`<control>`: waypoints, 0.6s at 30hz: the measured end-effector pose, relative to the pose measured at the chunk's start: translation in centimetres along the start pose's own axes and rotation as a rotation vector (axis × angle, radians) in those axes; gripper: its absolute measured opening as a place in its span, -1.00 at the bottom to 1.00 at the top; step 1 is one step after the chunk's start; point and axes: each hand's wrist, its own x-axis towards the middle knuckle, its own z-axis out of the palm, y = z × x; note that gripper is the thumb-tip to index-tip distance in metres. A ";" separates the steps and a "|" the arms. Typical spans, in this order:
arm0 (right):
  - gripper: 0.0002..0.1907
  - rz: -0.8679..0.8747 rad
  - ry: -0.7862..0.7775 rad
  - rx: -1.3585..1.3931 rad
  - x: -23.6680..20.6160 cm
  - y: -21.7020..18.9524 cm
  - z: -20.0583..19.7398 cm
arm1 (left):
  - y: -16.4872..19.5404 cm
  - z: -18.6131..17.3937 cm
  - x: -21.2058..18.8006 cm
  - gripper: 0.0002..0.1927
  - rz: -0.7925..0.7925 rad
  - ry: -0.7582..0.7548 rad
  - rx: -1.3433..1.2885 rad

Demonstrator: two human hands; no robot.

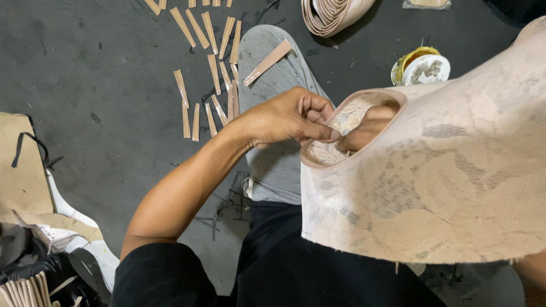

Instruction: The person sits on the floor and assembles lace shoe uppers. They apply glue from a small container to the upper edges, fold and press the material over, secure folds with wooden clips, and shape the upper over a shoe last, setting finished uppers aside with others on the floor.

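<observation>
Beige lace shoe upper (432, 176) held up at 3 o'clock. Left hand (284, 119) pinching its pink-trimmed opening edge, grip narrow. Right hand (367, 128) tucked inside the opening, grip hidden. Tan strips (213, 79) scattered on the floor (102, 85) at 11 o'clock.

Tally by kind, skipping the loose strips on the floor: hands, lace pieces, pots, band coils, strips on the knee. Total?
Hands: 2 (left hand, right hand mostly hidden behind the lace)
Lace piece: 1
Round pot: 1
Coiled tan band: 1
Tan strip on the knee: 1
Total: 6
</observation>
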 end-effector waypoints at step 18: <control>-0.81 -0.003 -0.072 0.004 -0.1 -0.9 -1.8 | -1.2 1.3 0.6 -0.65 -0.096 -0.085 -0.139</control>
